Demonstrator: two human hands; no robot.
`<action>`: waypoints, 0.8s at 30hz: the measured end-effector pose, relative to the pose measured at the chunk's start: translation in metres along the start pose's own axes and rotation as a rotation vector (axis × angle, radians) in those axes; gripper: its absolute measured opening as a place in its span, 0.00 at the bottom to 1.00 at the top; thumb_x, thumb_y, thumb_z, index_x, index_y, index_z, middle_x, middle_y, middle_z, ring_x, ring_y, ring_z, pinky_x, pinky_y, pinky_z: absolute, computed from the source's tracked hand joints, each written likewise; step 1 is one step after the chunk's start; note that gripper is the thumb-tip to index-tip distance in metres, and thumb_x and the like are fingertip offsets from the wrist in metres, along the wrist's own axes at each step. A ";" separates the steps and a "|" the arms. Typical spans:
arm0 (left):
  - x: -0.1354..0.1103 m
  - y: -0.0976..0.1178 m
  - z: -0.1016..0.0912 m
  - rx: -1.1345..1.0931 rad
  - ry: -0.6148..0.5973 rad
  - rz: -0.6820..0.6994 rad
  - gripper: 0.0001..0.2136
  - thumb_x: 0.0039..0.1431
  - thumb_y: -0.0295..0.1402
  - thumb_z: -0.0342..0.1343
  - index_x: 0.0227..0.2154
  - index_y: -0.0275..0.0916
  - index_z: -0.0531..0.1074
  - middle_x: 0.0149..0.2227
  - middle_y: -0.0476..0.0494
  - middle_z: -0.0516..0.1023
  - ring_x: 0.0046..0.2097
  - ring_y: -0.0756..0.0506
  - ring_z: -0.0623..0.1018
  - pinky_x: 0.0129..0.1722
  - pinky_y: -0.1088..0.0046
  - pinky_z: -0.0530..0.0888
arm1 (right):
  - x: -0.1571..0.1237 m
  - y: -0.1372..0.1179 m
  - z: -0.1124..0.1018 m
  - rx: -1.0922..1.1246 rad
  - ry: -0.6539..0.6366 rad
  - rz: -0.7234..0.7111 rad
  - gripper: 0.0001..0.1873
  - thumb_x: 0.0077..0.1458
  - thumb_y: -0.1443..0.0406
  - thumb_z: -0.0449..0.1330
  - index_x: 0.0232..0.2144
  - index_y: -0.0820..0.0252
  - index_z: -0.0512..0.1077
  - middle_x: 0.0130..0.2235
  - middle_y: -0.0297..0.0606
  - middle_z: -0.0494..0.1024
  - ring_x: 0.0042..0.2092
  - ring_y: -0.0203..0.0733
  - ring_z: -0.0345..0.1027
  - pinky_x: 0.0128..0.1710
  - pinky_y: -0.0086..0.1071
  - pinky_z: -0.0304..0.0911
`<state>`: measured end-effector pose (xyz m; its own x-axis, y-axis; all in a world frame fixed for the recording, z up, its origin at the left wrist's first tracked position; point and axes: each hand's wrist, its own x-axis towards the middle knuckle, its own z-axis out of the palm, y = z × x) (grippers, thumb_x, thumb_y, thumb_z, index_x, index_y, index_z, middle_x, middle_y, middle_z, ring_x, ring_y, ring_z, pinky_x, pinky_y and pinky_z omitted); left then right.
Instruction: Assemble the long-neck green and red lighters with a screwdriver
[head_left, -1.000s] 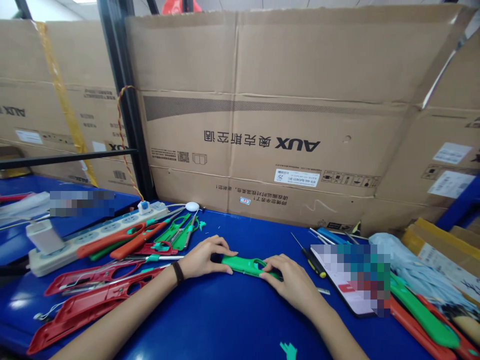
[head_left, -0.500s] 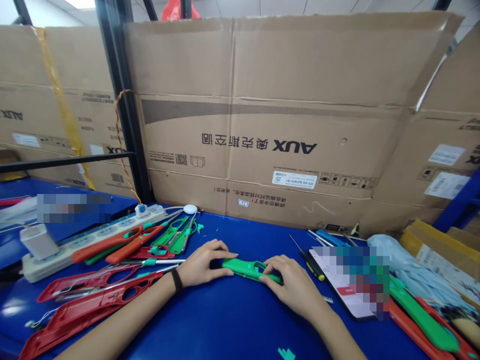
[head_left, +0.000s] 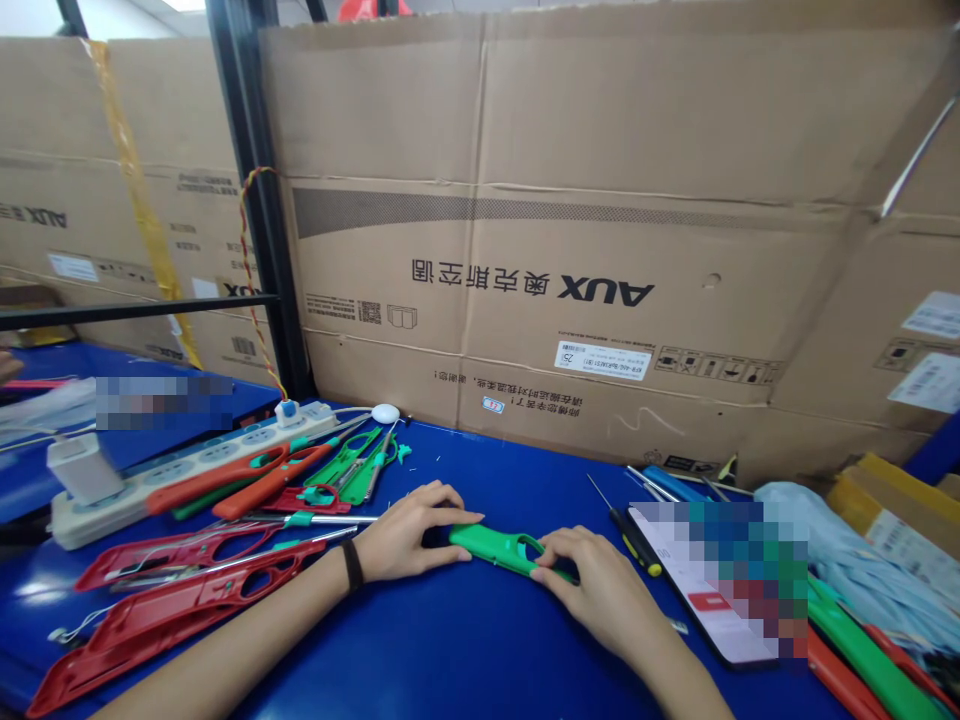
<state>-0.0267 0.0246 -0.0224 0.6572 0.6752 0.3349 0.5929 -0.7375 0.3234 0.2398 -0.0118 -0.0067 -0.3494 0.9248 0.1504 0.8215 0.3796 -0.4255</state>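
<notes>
A long green plastic casing (head_left: 499, 546) with an oval hole lies flat on the blue table (head_left: 465, 650), held at both ends. My left hand (head_left: 409, 532) presses on its left end with the fingers curled over it; a dark band is on that wrist. My right hand (head_left: 592, 585) grips the right end, fingertips at the hole. Both forearms rest on the table.
Red casing halves (head_left: 172, 600), orange and green ones and metal rods lie at the left beside a white power strip (head_left: 187, 470). A screwdriver (head_left: 634, 535), a blurred flat object and more green and red casings (head_left: 862, 655) lie at the right. A cardboard wall (head_left: 600, 250) stands behind.
The hands and green casing hold nearly the same pose; my right fingers have shifted slightly on the casing's hole. The view has panned a little to the left.
</notes>
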 end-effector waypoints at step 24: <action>0.000 -0.003 -0.004 0.010 0.007 0.005 0.19 0.60 0.44 0.54 0.53 0.48 0.67 0.44 0.43 0.70 0.46 0.44 0.71 0.53 0.61 0.65 | 0.002 -0.005 0.000 0.032 0.049 -0.100 0.04 0.58 0.66 0.55 0.33 0.54 0.69 0.38 0.34 0.75 0.41 0.43 0.66 0.42 0.36 0.57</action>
<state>-0.0309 0.0268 -0.0196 0.6566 0.6716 0.3431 0.5942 -0.7409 0.3130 0.2354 -0.0120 -0.0043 -0.4058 0.8829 0.2365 0.7684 0.4696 -0.4348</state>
